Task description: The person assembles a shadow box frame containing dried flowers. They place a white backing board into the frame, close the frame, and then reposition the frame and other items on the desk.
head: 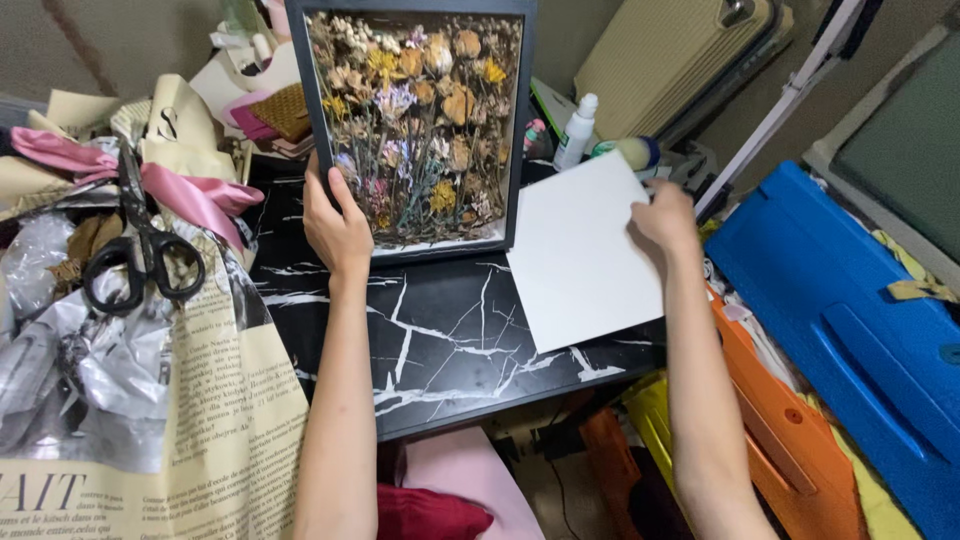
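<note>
A black-framed picture of dried pressed flowers [418,120] stands upright on the black marbled tabletop [440,330]. My left hand [335,225] grips the frame's lower left edge. My right hand [665,215] pinches the far right corner of a white sheet of card [585,255] that lies flat on the table, right of the frame.
Black scissors [140,255] rest on crumpled newspaper-print wrapping [215,420] and pink ribbon [185,195] at left. A white squeeze bottle [577,130] stands behind the sheet. Blue [850,330] and orange [775,430] cases lie at right, a beige case [670,55] behind.
</note>
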